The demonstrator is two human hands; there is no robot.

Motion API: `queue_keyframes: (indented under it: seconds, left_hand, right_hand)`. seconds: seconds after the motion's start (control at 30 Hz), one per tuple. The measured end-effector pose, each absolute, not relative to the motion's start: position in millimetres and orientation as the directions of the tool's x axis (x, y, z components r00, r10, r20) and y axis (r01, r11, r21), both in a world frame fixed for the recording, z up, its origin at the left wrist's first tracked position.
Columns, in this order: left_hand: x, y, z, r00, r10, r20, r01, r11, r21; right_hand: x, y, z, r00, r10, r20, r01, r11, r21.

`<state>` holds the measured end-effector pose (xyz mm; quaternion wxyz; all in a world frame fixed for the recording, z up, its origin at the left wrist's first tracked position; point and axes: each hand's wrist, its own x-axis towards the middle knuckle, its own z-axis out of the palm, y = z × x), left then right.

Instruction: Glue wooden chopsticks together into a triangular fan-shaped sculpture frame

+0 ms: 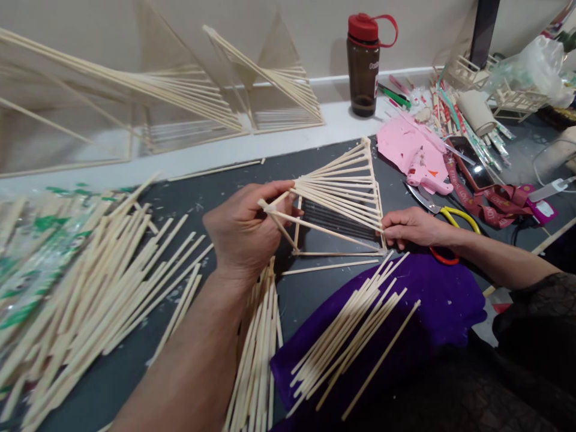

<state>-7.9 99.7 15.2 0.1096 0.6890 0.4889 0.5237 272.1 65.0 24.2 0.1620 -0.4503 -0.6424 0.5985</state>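
A frame of glued wooden chopsticks [337,198] stands on the dark table, its sticks fanned out from the left edge to the right edge. My left hand [252,225] is closed at the frame's left side, thumb and index finger at the narrow end of the fan. The fingertips behind the frame are partly hidden. My right hand [407,228] pinches the right end of the lowest fan stick against the frame's edge. Nearer to me, several loose chopsticks [355,324] lie on a purple cloth [441,300].
Many chopsticks [103,282] and wrapped packs [40,258] cover the left. Two similar structures, one a fan [279,78], stand against the wall. A red-lidded bottle [363,66], pink glue gun [425,174], scissors [443,216] and red ribbon [486,198] are at the right.
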Motion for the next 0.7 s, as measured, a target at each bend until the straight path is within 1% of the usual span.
queue_keyframes:
  seconds: [0.33,0.7]
  left_hand:
    - [-6.9,98.0,12.3,-0.065,0.825,0.561,0.507,-0.457,0.731]
    - [-7.1,99.0,10.3,-0.071,0.835,0.546,0.485,-0.45,0.75]
  right_hand:
    - [272.4,64.9,22.7,-0.554,0.764,-0.331,0.419,-0.088,-0.904]
    - [272.3,63.8,21.4,-0.565,0.767,-0.306,0.418,-0.054,-0.907]
